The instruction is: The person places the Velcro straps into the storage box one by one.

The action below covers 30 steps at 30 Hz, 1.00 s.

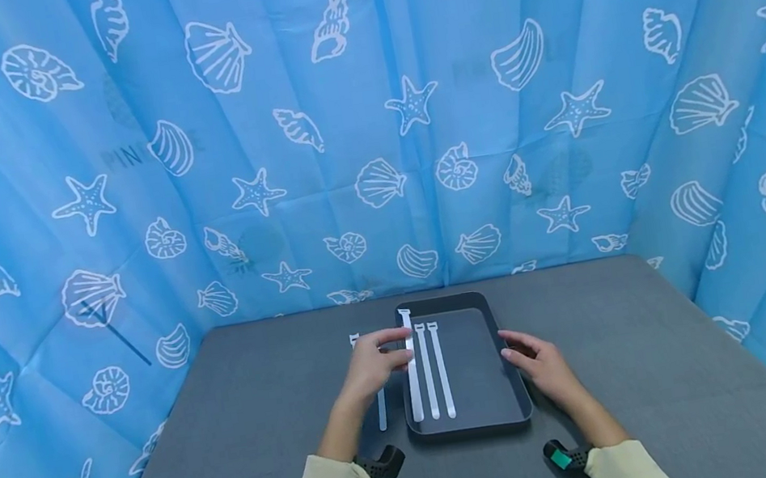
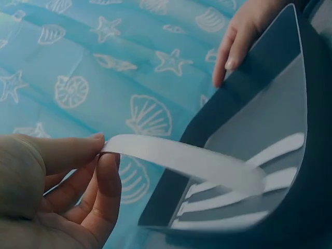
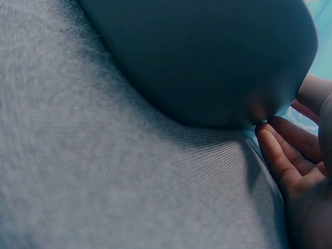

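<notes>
My left hand pinches a white cable strap between thumb and fingertips. The strap bows from the fingers over the dark tray; in the left wrist view its far end is blurred. Inside that tray, more white straps with slotted heads lie side by side lengthwise. Another strap lies on the table left of the tray, partly covered by the left hand. At the tray's right side, my right hand touches the wall with relaxed fingers; they hold nothing else.
A grey cloth-covered table extends around the tray. Behind and beside it hangs a blue curtain with white shells and starfish. Each wrist wears a black band, the right one with a green patch.
</notes>
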### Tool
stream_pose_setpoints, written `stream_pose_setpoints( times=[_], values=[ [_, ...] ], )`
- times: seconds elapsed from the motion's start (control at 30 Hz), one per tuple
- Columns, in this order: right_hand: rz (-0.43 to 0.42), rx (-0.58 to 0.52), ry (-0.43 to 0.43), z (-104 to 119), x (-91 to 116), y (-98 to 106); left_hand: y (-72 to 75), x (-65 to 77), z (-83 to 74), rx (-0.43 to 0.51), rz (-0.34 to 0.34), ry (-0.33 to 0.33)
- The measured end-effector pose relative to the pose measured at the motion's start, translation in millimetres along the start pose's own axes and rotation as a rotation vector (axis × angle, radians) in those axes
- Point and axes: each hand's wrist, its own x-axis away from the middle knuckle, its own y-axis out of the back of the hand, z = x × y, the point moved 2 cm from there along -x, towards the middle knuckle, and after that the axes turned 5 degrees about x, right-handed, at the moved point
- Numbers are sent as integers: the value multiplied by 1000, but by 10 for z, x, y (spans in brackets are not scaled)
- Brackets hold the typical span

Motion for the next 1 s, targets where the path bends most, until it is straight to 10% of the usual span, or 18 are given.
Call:
stream_pose_setpoints(
  times=[0.43,1.0],
  values=[
    [-4,-2,17,1,7,12,-395,-101,60,79,5,17],
    [-11,13,-20,7,-6,-2,-838,-217,219,-71,92,44]
  ],
)
